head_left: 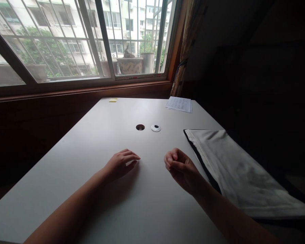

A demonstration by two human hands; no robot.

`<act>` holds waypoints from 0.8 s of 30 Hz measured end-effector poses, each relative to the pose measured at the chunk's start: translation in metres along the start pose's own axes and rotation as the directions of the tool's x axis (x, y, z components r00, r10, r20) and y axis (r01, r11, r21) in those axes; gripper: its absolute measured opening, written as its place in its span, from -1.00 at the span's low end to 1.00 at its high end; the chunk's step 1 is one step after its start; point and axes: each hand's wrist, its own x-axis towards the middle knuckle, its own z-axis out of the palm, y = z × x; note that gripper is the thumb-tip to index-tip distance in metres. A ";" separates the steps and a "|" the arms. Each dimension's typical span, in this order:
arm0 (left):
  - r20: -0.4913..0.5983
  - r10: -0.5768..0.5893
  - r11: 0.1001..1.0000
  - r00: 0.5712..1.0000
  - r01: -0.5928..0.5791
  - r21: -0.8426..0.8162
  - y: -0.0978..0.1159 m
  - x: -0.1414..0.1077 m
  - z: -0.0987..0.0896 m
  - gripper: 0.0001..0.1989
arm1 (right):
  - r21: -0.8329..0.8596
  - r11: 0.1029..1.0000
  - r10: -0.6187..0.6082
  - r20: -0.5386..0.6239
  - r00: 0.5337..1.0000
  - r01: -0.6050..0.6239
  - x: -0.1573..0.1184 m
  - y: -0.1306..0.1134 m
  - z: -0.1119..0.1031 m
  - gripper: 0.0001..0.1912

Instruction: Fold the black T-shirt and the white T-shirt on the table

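Observation:
My left hand (pixel 123 162) hovers over or rests lightly on the white table (pixel 73 162), fingers stretched loosely toward the right and nothing in them. Across a gap, my right hand (pixel 179 166) is closed, with the thumb against the curled fingers. Whatever may be between those fingertips is hidden or too small to make out. Nearest to the right hand and forearm lies a white cloth (pixel 234 162) with a dark edge or underside, spread along the table's right side.
Beyond my hands, a round cable hole (pixel 140 127) pierces the tabletop beside its loose-looking white cover (pixel 156 128). Printed papers (pixel 179 104) and a yellow sticky note (pixel 113 100) lie at the far edge. Behind stands a barred window (pixel 132 78) with a curtain (pixel 181 73).

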 end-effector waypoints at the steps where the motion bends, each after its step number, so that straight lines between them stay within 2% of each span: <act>1: -0.002 0.004 1.000 1.000 -0.004 -0.004 0.000 0.000 0.000 -0.77 | 0.010 1.000 0.002 0.013 1.000 -0.002 -0.001 -0.002 0.002 -0.70; 10: 0.005 0.011 1.000 1.000 -0.011 -0.022 -0.002 0.000 0.003 -0.78 | 0.068 0.998 -0.012 0.138 0.990 0.003 -0.005 -0.007 0.007 -0.62; 24: 0.020 0.015 1.000 1.000 -0.014 -0.026 0.000 0.000 0.002 -0.78 | 0.018 1.000 0.009 0.113 0.994 -0.011 -0.006 -0.004 0.008 -0.52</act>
